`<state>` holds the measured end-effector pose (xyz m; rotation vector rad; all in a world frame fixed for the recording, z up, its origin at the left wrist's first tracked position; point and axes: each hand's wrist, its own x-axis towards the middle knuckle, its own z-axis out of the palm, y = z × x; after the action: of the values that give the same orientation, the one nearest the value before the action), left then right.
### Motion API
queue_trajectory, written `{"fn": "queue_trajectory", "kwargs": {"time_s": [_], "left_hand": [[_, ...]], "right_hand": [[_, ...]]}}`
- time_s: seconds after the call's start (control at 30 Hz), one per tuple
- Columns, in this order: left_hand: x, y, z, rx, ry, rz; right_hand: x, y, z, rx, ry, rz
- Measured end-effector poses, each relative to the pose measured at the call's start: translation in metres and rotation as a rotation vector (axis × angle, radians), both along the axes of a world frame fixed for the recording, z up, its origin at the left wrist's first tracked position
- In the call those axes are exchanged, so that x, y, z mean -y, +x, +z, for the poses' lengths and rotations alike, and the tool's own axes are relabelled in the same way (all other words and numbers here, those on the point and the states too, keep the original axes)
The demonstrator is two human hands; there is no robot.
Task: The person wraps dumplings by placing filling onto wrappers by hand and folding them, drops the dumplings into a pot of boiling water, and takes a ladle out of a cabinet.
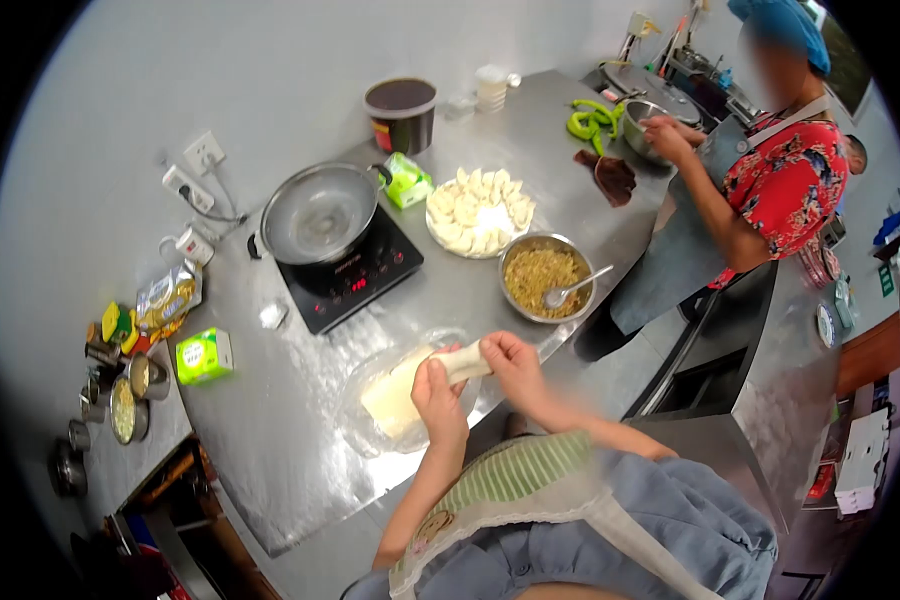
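Note:
A thick strip of pale dough is stretched between my two hands. My left hand grips its left end, and my right hand pinches its right end. Below and to the left, a pale slab of dough lies on a clear plastic sheet on the metal table. A metal bowl of chopped filling with a spoon in it stands just beyond my right hand. Behind the bowl is a round plate of folded dumplings.
A pan sits on a black induction cooker. Behind are a dark bucket and a green packet; another green packet is at left. A co-worker holds a metal bowl near green peppers.

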<state>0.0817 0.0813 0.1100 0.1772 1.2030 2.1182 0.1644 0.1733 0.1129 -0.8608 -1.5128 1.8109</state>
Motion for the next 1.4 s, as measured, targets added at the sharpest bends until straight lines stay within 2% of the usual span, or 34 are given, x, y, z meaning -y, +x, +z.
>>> {"fn": "queue_trajectory", "kwargs": {"time_s": [0.27,0.43,0.5,0.6,0.87,0.93,1.13,1.23,1.3,1.4], "left_hand": [[-0.003,-0.003,-0.004,0.006,-0.024,-0.002],[-0.008,-0.003,-0.004,-0.085,-0.022,0.053],[-0.006,-0.004,-0.003,-0.090,-0.034,0.045],[-0.004,-0.005,-0.002,-0.091,-0.056,0.032],[0.002,-0.008,-0.010,-0.077,-0.114,0.011],[0.001,-0.008,-0.007,-0.067,-0.119,0.006],[0.005,-0.009,-0.007,-0.059,-0.113,-0.002],[0.005,-0.010,-0.017,-0.083,-0.112,-0.010],[0.009,-0.011,-0.020,-0.199,-0.161,-0.039],[0.008,-0.011,-0.014,-0.184,-0.195,-0.053]], "right_hand": [[-0.003,-0.002,0.002,0.038,0.048,-0.006],[-0.006,-0.001,0.006,0.079,0.121,0.011],[-0.006,0.001,0.010,0.167,0.341,0.007],[-0.007,0.001,0.016,0.193,0.440,0.009],[-0.005,0.001,0.019,0.226,0.414,0.107],[-0.005,0.001,0.017,0.208,0.509,0.059],[-0.003,0.002,0.017,0.189,0.537,0.070],[-0.004,0.004,0.017,0.227,0.589,0.092],[-0.004,0.006,0.017,0.236,0.599,0.097],[-0.003,0.005,0.011,0.236,0.549,0.066]]}}
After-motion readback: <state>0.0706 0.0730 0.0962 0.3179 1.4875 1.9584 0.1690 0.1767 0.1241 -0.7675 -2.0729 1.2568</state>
